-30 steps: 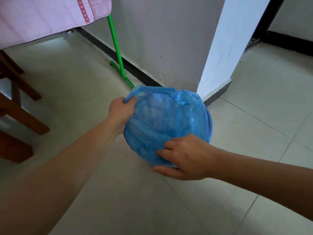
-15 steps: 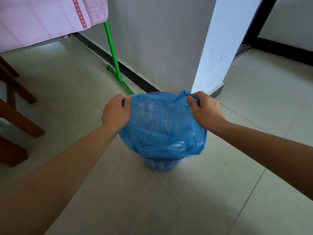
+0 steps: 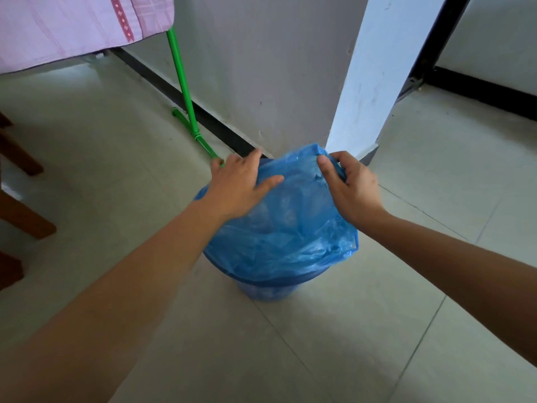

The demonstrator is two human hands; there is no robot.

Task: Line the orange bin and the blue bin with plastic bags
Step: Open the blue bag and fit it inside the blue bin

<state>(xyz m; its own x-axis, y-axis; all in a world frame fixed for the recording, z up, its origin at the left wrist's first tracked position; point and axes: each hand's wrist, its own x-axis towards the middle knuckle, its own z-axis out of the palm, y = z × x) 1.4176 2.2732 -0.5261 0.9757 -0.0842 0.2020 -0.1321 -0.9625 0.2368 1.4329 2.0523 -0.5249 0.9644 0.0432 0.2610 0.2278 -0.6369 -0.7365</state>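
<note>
The blue bin (image 3: 268, 292) stands upright on the tiled floor in front of a wall corner. A blue plastic bag (image 3: 287, 242) is draped over its top and hangs down over the near rim. My left hand (image 3: 241, 187) lies flat on the bag's far left side, fingers spread, holding nothing. My right hand (image 3: 348, 187) pinches the bag's raised far edge between thumb and fingers. The bin's inside is hidden by the bag. No orange bin is in view.
A grey wall and a white pillar (image 3: 374, 71) rise just behind the bin. A green rack leg (image 3: 186, 94) slants to the floor at the left, under a hanging pink cloth (image 3: 72, 27). Wooden furniture legs (image 3: 20, 216) stand at the far left.
My left hand has let go of the bag's left edge and now rests flat with fingers spread. My right hand moved from the near side to the far edge and keeps its grip.
</note>
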